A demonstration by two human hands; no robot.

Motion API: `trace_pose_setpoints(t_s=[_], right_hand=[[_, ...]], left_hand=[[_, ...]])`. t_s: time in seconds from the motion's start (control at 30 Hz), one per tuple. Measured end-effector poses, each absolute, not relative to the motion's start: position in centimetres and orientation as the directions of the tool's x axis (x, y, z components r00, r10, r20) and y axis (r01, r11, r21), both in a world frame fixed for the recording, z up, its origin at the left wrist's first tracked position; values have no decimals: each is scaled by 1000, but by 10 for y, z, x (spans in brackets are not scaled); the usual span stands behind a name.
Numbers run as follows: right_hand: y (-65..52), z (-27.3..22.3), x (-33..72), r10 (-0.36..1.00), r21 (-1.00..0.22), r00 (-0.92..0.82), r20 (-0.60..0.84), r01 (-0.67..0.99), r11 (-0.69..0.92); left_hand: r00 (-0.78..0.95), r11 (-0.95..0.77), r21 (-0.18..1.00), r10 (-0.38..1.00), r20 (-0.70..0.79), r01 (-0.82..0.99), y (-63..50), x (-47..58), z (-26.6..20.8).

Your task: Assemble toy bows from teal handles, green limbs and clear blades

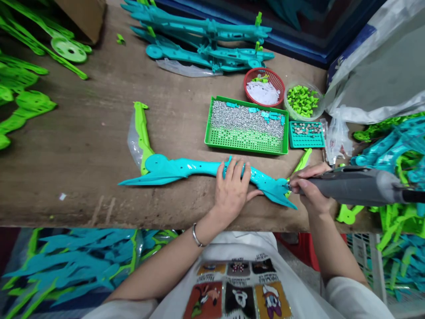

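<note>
A turquoise plastic toy bow (195,167) lies across the table near its front edge. Bright green limbs stick out from it, the left one (143,137) with a clear plastic film and the right one (303,160) partly behind my hand. My left hand (232,186) holds the middle of the bow down, fingers over the top and thumb along the near side. In my right hand (314,188) is a grey electric screwdriver (355,188), lying nearly level, its tip at the bow's right end. The exact contact at the tip is too small to make out.
Behind the bow stands a green tray (245,141) of screws. Beside it are a red basket (264,71), a tub of green pieces (302,102) and a turquoise tray (307,141) of small metal parts. Assembled bows (206,40) lie at the back; loose parts crowd both sides.
</note>
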State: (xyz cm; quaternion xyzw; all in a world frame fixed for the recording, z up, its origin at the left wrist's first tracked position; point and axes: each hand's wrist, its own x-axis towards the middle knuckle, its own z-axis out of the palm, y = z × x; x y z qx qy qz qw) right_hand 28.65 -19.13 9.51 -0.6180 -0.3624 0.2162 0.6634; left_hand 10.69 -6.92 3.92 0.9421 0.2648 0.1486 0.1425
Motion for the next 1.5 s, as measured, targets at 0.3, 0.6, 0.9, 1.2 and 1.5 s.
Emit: trace_pose_setpoints(t_s=[0.3,0.6,0.9,1.2,1.5], right_hand=[[-166,110,319,944,-982,274,184,101,162],[-88,79,341,480,-917,784,394,297,266],[-81,71,349,527,-937,780,338,225,267],[-77,79,347,536,-923,758,372,243,298],[-97,119,269,720,-931,616,320,63,360]], left_hand=[[814,-824,332,540,215,459,-70,108,35],[744,-767,526,582,328,368,-56,86,45],[788,-771,458,579,212,443,-35,54,46],[881,-812,477,451,146,337,-20,40,49],[900,-797,530,415,132,290,-12,35,46]])
